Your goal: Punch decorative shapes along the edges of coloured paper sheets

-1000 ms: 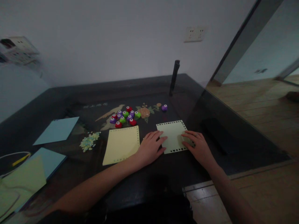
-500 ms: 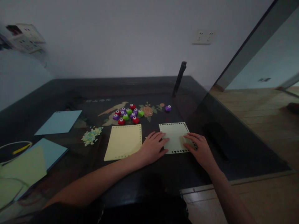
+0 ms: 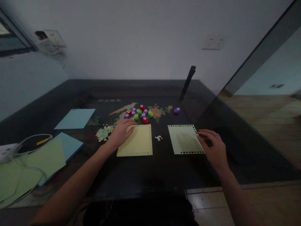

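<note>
My left hand (image 3: 122, 133) reaches over the upper left corner of a yellow sheet (image 3: 137, 142) with small cut-outs along its edges. Its fingers are stretched out, nothing held in them. A pale sheet (image 3: 185, 139) with dark punched holes along its borders lies flat to the right. At that sheet's right edge is my right hand (image 3: 213, 146), thumb and index finger apart, fingertips touching or just above the edge. Between the two sheets sits a little heap of pale paper bits (image 3: 158, 137). Beside my left hand is a bigger pile of paper confetti (image 3: 103, 133).
Several red, purple and green one-eyed craft punches (image 3: 143, 113) cluster behind the yellow sheet; one purple punch (image 3: 176, 110) stands apart. Blue paper (image 3: 76, 119), green paper (image 3: 50, 157) and a white cable (image 3: 30, 137) are at the left. A black upright post (image 3: 187, 83) rises at the back.
My left hand has left the pale sheet and moved left to the yellow sheet, uncovering the small heap of bits. My right hand has drawn back to the pale sheet's right edge. The view has shifted left.
</note>
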{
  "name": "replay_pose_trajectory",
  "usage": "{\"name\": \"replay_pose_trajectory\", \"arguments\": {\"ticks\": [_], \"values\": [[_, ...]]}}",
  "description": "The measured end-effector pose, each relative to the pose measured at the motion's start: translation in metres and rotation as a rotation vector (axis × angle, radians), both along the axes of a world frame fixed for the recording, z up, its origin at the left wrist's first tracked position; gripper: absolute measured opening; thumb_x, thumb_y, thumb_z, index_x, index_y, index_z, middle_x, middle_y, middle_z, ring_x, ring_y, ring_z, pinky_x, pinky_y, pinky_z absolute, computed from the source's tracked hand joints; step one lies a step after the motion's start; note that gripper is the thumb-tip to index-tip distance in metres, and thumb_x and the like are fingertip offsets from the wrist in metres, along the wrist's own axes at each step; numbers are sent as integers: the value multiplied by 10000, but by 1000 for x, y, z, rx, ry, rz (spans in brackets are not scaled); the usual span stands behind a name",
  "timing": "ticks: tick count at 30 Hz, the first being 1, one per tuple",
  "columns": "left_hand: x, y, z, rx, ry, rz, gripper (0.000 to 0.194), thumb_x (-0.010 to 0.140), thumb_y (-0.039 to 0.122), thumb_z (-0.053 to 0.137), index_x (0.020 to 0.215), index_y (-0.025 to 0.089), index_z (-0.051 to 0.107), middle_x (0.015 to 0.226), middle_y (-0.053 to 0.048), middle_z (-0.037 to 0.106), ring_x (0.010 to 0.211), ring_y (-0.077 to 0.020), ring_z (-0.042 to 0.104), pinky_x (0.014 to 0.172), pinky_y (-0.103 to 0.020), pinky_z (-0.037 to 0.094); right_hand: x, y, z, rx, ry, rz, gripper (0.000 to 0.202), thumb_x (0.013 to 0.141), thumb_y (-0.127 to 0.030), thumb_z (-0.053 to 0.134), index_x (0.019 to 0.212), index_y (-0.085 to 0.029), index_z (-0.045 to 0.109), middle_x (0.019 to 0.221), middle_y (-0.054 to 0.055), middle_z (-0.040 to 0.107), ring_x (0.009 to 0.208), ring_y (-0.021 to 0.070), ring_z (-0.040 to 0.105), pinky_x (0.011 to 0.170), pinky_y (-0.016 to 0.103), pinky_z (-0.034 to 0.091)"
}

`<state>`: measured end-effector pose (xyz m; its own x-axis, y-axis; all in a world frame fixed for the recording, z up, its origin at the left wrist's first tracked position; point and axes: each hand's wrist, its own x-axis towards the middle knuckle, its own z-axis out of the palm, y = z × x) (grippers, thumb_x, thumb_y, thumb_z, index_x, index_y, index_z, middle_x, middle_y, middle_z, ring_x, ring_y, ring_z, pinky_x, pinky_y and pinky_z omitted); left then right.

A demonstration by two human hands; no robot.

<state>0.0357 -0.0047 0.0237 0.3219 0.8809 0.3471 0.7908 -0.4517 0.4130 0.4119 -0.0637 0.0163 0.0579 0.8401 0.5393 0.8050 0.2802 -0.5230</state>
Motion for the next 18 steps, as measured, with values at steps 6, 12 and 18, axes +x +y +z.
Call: {"name": "replay_pose_trajectory", "arguments": {"ticks": [6,12,18], "values": [[-33,7,-4,-89,96,18,250,831,238,468,1003,209,648,1053,-64,642,1036,-210,562,958,-375,427,-77,31,36,-47,-143,319,183,873,-270,511,976,-217,653,978,65,664,967,233,586,867,412,464],[-34,6,-12,-126,188,21,350,821,280,546,1144,151,585,1167,-113,572,1101,-243,522,986,-379,397,-143,77,17,-179,-421,501,242,863,-248,549,1070,-162,641,1055,95,661,1033,259,559,907,418,452],[-31,5,-17,-169,225,51,473,795,321,612,1228,150,529,1235,-122,537,1145,-263,488,998,-391,382,-162,89,-13,-209,-561,510,415,847,-327,585,1214,-134,571,1176,136,612,1085,298,517,898,453,451]]}}
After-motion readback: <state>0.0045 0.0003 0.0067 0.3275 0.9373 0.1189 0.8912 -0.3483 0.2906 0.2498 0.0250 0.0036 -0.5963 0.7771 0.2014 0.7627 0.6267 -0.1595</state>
